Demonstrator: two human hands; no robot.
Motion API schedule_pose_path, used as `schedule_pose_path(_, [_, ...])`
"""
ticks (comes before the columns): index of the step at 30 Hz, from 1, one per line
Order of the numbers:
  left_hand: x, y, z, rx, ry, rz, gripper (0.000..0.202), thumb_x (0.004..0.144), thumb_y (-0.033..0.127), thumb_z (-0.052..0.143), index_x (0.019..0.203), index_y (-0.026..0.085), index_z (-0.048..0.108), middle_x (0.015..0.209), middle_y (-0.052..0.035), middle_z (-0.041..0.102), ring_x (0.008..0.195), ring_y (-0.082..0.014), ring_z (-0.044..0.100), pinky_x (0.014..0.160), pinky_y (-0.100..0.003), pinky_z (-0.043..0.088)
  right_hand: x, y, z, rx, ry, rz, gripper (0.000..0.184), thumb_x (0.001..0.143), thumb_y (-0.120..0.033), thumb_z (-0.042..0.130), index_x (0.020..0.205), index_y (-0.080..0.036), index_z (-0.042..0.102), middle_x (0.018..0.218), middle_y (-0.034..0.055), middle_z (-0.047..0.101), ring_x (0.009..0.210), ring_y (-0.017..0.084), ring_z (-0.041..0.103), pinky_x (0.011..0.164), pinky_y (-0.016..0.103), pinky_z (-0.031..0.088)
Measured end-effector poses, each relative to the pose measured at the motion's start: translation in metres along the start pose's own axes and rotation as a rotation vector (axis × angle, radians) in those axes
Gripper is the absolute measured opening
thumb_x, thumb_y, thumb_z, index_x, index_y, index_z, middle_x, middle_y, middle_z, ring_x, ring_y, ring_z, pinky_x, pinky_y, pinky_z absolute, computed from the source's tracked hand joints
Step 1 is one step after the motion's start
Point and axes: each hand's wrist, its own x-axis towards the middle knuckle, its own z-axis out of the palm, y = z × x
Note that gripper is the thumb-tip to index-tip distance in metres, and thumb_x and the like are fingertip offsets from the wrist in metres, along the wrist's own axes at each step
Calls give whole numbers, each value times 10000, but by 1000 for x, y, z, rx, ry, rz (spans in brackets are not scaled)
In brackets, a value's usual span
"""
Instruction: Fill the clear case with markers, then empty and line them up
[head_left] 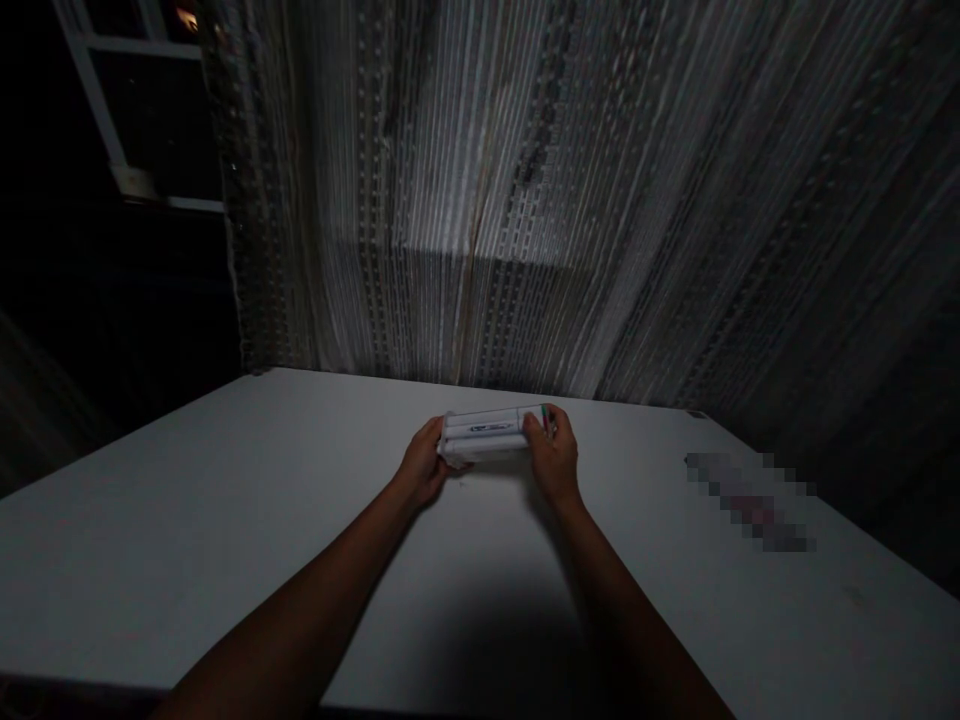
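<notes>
A pack of markers [487, 430], white-bodied with a few coloured ends at its right, is held lengthwise above the far half of the white table. My left hand [424, 462] is closed round the pack's left end, where a clear wrapper seems to show. On the right end, my right hand [553, 455] grips with the thumb lying on top and the fingers behind. Dark printing runs along the middle marker. The undersides of the pack and most fingertips are hidden.
The white table [225, 520] reaches back to a striped, woven curtain [480, 200]. A blurred-out flat item [750, 505] lies on the table at the right. A dark window [154, 120] is at the upper left. The light is dim.
</notes>
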Motion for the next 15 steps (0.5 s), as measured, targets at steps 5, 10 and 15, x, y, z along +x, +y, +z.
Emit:
schedule_pose_path(5, [-2,-1,4,20,17,47,166,752,275,605,821,128,571,743,-48,634,563,-155,599,475,-267,523,1,-4,-1,48,25,40,427,689,-528,510,886,-149,521,875,66,539,802,202,493,747,333,386])
schedule_pose_path(10, [-1,-4,4,51,42,55,179,735,287,616,819,131,592,715,-31,626,533,-132,574,448,-223,490,5,1,0,78,74,93,430,654,-522,521,862,-146,526,842,54,539,792,197,490,761,331,371])
schedule_pose_path(15, [-6,6,5,85,23,74,222,664,280,656,825,130,626,778,-39,638,631,-153,596,446,-186,445,9,11,2,185,92,193,421,633,-525,530,824,-150,539,742,12,522,722,168,484,691,292,376])
